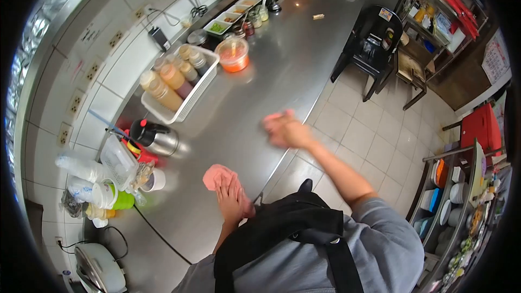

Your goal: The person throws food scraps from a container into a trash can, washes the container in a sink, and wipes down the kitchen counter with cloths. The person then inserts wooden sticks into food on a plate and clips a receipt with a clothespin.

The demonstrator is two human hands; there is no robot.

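My left hand point(230, 204) lies over a folded pink cloth point(218, 174) near the front edge of the steel counter point(233, 114). Its fingers point forward over the cloth, and a pink fold shows beside the palm. Farther along, close to the same edge, my right hand point(294, 133) presses a second pink cloth point(278, 121) onto the metal. That hand and its cloth are smeared by motion, so the exact grip of the fingers is hard to make out.
Along the wall stand a white basket point(203, 89) of sauce bottles, a tub of orange contents point(233, 61), a steel thermos jug point(157, 138) and stacked cups point(106, 195). Several condiment trays point(218, 26) line the back. A black chair point(374, 43) stands right of the counter.
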